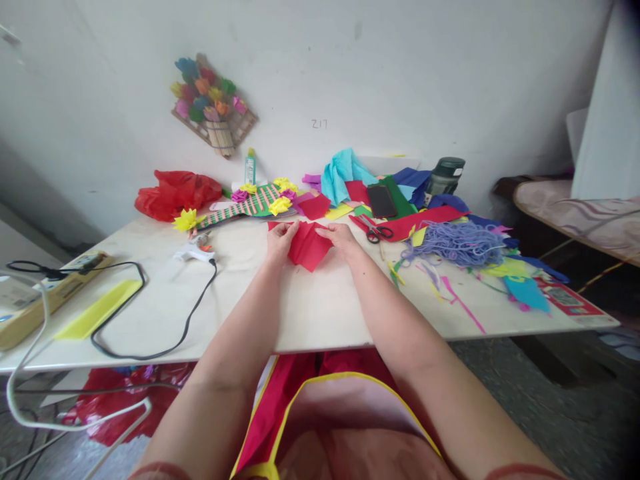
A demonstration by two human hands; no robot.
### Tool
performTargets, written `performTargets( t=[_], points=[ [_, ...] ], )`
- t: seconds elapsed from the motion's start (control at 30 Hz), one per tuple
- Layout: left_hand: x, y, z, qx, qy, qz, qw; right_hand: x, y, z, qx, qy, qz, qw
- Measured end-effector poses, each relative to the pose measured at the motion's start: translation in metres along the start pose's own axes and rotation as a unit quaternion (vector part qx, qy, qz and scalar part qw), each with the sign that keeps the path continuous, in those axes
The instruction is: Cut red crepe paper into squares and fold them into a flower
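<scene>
Between my hands is a piece of red crepe paper [311,248], creased down its middle, just over the white table. My left hand [283,239] pinches its left part between thumb and fingers. At the upper right edge my right hand [340,237] pinches the same paper. Scissors with black handles [376,231] lie just right of my right hand, partly on a long red paper strip [425,221]. Beyond my left hand lies a woven, striped piece decorated with yellow and purple paper flowers [250,205]. My fingertips partly cover the paper's edges.
A white glue gun [195,251] with a black cord lies left, near a power strip [55,293] and yellow paper [100,310]. Purple yarn [450,244], paper scraps, a phone [381,201] and a dark bottle [444,179] are at right. A red plastic bag [177,193] sits at the back left.
</scene>
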State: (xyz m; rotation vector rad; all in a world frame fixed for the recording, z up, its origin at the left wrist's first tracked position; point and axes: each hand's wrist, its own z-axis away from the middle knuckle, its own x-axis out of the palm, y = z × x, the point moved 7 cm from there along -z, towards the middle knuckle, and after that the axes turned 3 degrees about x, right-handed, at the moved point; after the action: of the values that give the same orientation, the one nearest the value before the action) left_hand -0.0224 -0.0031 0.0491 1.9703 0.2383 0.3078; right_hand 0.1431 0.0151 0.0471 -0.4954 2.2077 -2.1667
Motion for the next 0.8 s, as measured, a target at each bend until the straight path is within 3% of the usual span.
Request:
performTargets(
  t=[0.17,0.43,0.6,0.8],
  points=[
    [-0.004,0.004,0.0,0.0,-0.008,-0.046,0.999,0.007,-0.004,0.006,0.008,-0.049,0.033,0.998],
    [0.0,0.011,-0.001,0.068,-0.042,-0.179,0.981,0.014,-0.007,0.012,0.019,-0.077,0.057,0.995],
    [-0.008,0.006,-0.006,0.072,0.004,-0.195,0.978,0.009,0.0,0.006,0.023,-0.059,0.016,0.998],
    [-0.017,0.005,-0.006,0.074,0.065,-0.173,0.98,0.013,0.009,0.002,0.034,-0.084,0.01,0.996]
  ],
)
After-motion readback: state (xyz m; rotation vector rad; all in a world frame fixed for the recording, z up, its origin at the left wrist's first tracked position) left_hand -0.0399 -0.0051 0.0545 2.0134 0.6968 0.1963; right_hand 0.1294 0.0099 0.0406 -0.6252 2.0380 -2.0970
